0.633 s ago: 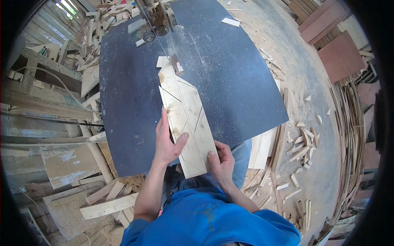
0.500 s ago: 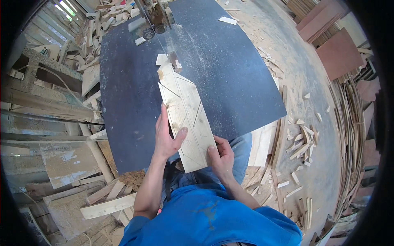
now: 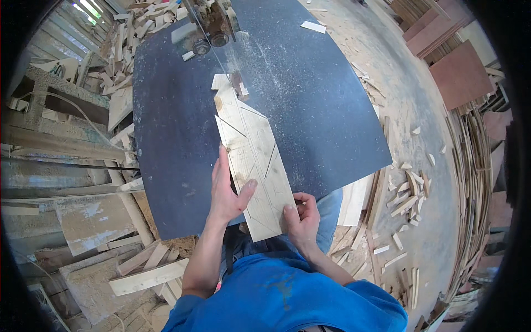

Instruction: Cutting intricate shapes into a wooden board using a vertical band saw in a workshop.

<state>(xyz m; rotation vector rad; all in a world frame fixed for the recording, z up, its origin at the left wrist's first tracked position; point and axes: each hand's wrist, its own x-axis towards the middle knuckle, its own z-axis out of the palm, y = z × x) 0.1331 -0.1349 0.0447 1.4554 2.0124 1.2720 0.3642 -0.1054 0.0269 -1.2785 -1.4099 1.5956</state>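
A pale wooden board with pencil lines and slanted saw cuts lies on the dark saw table, its near end jutting past the front edge. My left hand grips its left side, thumb on top and fingers along the edge. On the right side near the close end, my right hand pinches the board, thumb on top and fingers beneath. The far end of the board is at the thin band saw blade, below the blade guides. A small offcut lies by that end.
Small wood scraps lie on the table. Offcuts pile up behind it at the left and on the floor at the right. Long thin strips and reddish panels stand at the far right. Loose planks lie at lower left.
The view has shifted slightly. Both hands keep the same hold, and the board stays at the blade with little visible movement relative to the table.
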